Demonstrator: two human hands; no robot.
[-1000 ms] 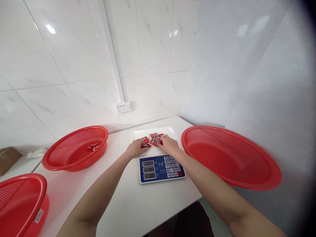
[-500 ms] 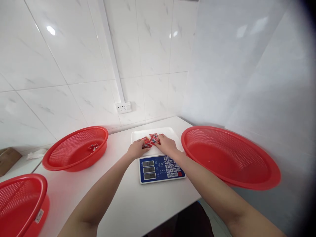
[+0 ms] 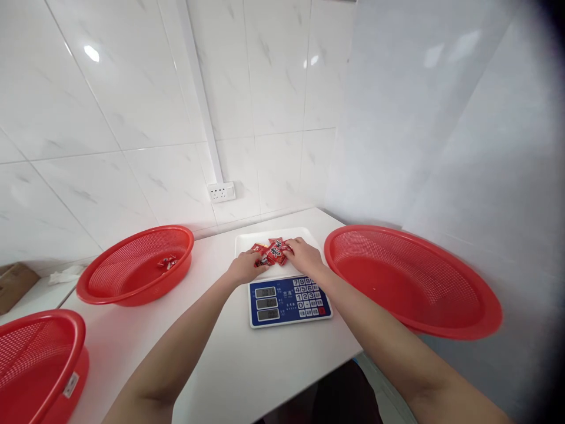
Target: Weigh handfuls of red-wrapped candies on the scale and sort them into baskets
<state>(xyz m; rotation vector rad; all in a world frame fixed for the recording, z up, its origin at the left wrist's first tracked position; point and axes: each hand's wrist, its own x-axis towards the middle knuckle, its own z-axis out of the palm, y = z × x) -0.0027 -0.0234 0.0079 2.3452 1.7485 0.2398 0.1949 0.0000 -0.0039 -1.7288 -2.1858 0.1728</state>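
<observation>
A blue-faced electronic scale [image 3: 289, 300] with a white weighing pan [image 3: 247, 241] stands on the white counter in front of me. Several small red packets [image 3: 274, 250] lie bunched on the pan. My left hand [image 3: 243, 266] and my right hand [image 3: 304, 257] are both on the pan, fingers curled around the packets from either side, gripping them between them.
A large red mesh basket [image 3: 415, 281] sits right of the scale, nothing visible in it. A second red basket [image 3: 136, 265] on the left holds a few packets [image 3: 168, 261]. A third red basket [image 3: 37, 365] is at the lower left. A wall socket [image 3: 221, 191] is behind.
My hands have drawn the packets closer together into a tighter bunch on the pan. The scale's reading has changed. The baskets have not moved.
</observation>
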